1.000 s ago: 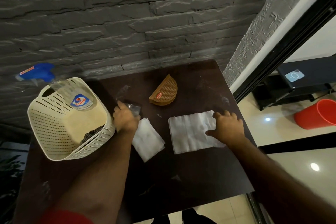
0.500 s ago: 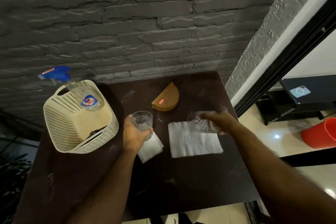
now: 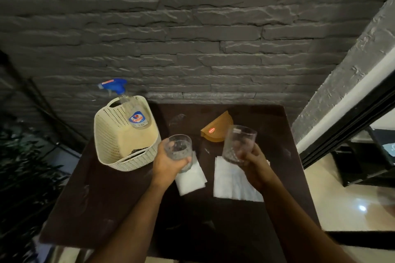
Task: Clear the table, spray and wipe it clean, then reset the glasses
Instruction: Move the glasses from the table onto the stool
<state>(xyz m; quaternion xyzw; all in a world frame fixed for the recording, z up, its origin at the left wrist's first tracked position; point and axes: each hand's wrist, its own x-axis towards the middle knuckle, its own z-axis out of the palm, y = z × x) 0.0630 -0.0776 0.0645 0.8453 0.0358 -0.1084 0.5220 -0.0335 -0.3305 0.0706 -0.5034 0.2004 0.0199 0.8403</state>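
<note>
Both glasses up off the worktop [image 3: 128, 209] at mid-frame: left hand [image 3: 168, 161] wrapped round one glass [image 3: 179, 148], right hand [image 3: 254, 163] round the other glass [image 3: 239, 145]. Best carried upright, apart, clear of the napkins [image 3: 233, 183].

Head view, looking down onto table [image 3: 213, 230].

Dark table [image 3: 128, 209] against brick wall — carrying cream basket [image 3: 111, 134], brown fan-shaped holder [image 3: 218, 130], small napkin [image 3: 190, 179], larger napkin [image 3: 230, 183].
</note>
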